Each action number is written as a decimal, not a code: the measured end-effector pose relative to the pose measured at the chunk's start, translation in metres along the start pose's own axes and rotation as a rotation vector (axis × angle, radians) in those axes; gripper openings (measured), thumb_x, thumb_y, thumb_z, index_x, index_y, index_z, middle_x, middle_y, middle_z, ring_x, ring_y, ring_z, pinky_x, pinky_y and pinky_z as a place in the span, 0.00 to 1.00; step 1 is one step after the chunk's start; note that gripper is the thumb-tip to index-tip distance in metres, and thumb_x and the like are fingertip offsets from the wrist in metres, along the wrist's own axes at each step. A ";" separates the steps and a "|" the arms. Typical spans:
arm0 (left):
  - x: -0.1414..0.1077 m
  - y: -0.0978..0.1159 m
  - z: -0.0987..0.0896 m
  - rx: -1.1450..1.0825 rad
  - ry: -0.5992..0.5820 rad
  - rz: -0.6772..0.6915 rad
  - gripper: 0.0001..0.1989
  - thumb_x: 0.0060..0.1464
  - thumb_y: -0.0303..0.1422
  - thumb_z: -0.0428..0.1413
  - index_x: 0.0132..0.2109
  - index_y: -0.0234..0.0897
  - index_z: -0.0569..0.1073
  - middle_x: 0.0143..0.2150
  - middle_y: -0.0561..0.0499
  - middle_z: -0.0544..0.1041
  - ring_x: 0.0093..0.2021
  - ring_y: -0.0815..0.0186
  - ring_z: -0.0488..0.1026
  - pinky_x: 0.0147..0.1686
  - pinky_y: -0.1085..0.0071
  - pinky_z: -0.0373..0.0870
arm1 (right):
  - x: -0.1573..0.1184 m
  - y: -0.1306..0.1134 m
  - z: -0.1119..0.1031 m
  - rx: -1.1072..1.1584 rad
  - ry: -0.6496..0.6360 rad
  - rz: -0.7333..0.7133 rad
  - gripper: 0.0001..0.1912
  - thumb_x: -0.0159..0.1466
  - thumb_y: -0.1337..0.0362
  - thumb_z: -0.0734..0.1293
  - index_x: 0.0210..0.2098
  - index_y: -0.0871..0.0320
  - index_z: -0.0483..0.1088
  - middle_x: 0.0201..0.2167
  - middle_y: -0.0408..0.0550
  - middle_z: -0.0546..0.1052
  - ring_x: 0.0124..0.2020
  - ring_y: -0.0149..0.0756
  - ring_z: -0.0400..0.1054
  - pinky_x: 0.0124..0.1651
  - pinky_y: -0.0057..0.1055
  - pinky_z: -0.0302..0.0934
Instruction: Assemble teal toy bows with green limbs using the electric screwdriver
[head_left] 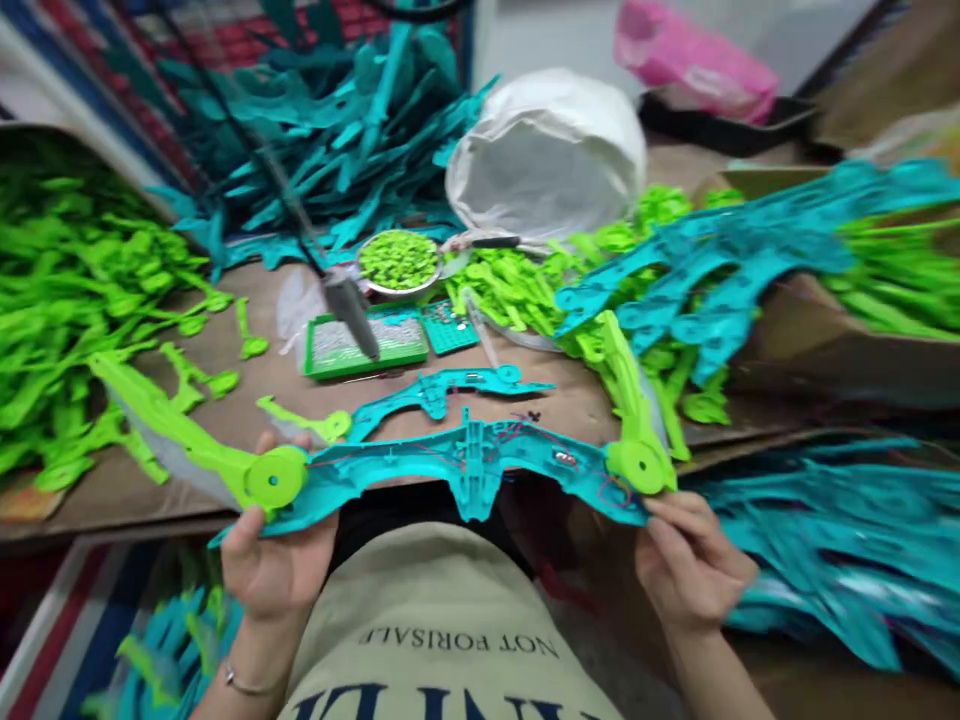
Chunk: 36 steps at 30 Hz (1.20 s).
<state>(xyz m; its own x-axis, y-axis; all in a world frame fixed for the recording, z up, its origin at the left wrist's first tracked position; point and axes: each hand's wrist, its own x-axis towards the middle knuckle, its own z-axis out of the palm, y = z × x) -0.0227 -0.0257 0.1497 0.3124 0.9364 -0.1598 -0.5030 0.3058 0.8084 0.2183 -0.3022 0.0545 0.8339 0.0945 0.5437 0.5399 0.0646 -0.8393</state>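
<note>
A long turquoise plastic bow-shaped part (405, 462) spans the space between my hands, its hollow side up, with thin red wires inside. My left hand (281, 560) holds its left end, where a lime green arm (187, 440) with a round disc is joined. At the right end my right hand (690, 560) pinches the part just below a second green arm (634, 410). Behind it on the table lies another turquoise part (420, 395) with a small green piece (307, 420) at its left end.
Green pieces (97, 270) are heaped at the left, turquoise shells (315, 130) at the back and right. A green tray (367, 345) of small metal pieces, a bowl (397, 262) and a white sack (547, 150) stand behind. A dark tool (349, 310) hangs over the tray.
</note>
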 end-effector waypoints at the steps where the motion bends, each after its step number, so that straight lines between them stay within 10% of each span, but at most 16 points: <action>1: 0.000 0.006 -0.009 -0.014 0.055 0.054 0.31 0.45 0.45 0.67 0.58 0.47 0.75 0.49 0.51 0.84 0.50 0.52 0.81 0.44 0.60 0.81 | -0.011 -0.004 0.008 -0.005 -0.117 -0.014 0.07 0.58 0.69 0.72 0.35 0.53 0.82 0.30 0.45 0.78 0.30 0.34 0.72 0.31 0.31 0.63; 7: 0.006 0.026 -0.069 -0.139 0.418 0.280 0.18 0.55 0.46 0.55 0.46 0.42 0.78 0.37 0.52 0.84 0.42 0.59 0.82 0.43 0.65 0.79 | -0.057 -0.021 0.049 0.116 -0.596 -0.063 0.16 0.59 0.74 0.72 0.42 0.49 0.83 0.33 0.46 0.83 0.31 0.37 0.78 0.32 0.33 0.73; 15: 0.003 0.041 -0.139 -0.214 0.628 0.331 0.17 0.57 0.47 0.52 0.41 0.40 0.76 0.35 0.50 0.83 0.40 0.61 0.82 0.46 0.63 0.78 | -0.080 -0.027 0.084 0.242 -0.820 -0.056 0.21 0.57 0.75 0.73 0.47 0.48 0.81 0.36 0.48 0.84 0.34 0.40 0.80 0.35 0.34 0.75; 20: 0.017 0.037 -0.141 -0.248 0.603 0.330 0.16 0.59 0.45 0.51 0.40 0.39 0.76 0.34 0.50 0.83 0.38 0.63 0.82 0.44 0.67 0.78 | -0.094 -0.022 0.092 0.295 -0.687 0.344 0.07 0.57 0.68 0.76 0.35 0.55 0.76 0.34 0.48 0.79 0.35 0.37 0.78 0.36 0.30 0.73; 27: 0.058 0.029 -0.123 -0.228 0.539 0.251 0.17 0.61 0.47 0.51 0.40 0.40 0.77 0.33 0.52 0.83 0.35 0.64 0.82 0.42 0.68 0.78 | -0.087 -0.019 0.103 0.351 -0.641 0.858 0.25 0.55 0.52 0.77 0.47 0.54 0.71 0.35 0.50 0.80 0.32 0.37 0.78 0.36 0.32 0.72; 36: 0.076 0.027 -0.118 -0.253 0.537 0.168 0.21 0.64 0.51 0.53 0.40 0.38 0.77 0.35 0.50 0.84 0.36 0.64 0.82 0.40 0.69 0.79 | -0.086 0.003 0.113 0.202 -0.929 0.949 0.28 0.42 0.56 0.84 0.42 0.56 0.81 0.40 0.56 0.84 0.43 0.51 0.79 0.44 0.42 0.76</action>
<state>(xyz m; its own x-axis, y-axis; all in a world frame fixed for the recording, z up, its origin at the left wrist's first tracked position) -0.1071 0.0736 0.0925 -0.2042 0.9109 -0.3584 -0.7064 0.1163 0.6982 0.1356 -0.1983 0.0059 0.4446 0.8132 -0.3755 -0.2925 -0.2644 -0.9190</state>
